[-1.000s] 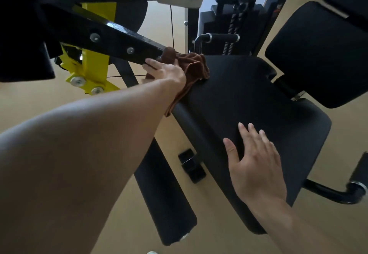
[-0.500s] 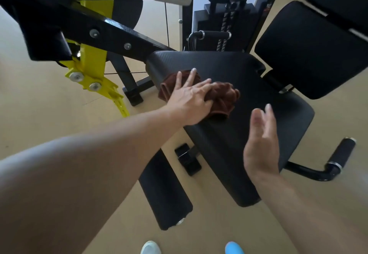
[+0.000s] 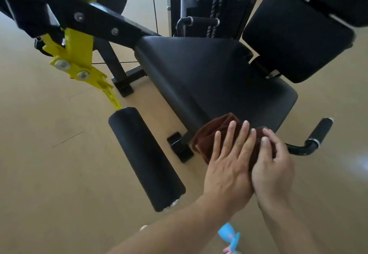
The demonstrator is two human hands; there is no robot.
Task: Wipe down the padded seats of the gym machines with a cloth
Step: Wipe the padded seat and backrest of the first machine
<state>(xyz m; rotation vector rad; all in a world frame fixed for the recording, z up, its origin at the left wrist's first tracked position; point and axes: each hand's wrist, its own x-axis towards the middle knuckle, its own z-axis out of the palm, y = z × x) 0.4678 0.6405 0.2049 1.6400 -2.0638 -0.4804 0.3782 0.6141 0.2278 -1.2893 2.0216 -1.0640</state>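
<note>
Both hands now on the brown cloth (image 3: 211,136) at the near front edge of the padded seat (image 3: 215,78). Left hand (image 3: 229,166) lies flat on it, fingers straight and spread, pressing rather than gripping. Right hand (image 3: 272,166) has come in beside it, touching the left, fingers bent over the cloth's right end; grip looks loose, a hold more than a clamp. Half a second ago the cloth sat mid-seat under the left hand alone and the right hovered clear; a second ago it was at the far corner by the frame arm (image 3: 95,22). So the stroke has run far to near across the pad. My read: this seat's pass is about done; refold or move on next. Beyond: leg roller (image 3: 145,158) on the left, side handle (image 3: 316,134) on the right, backrest pad (image 3: 294,34) further back, looks unwiped.
</note>
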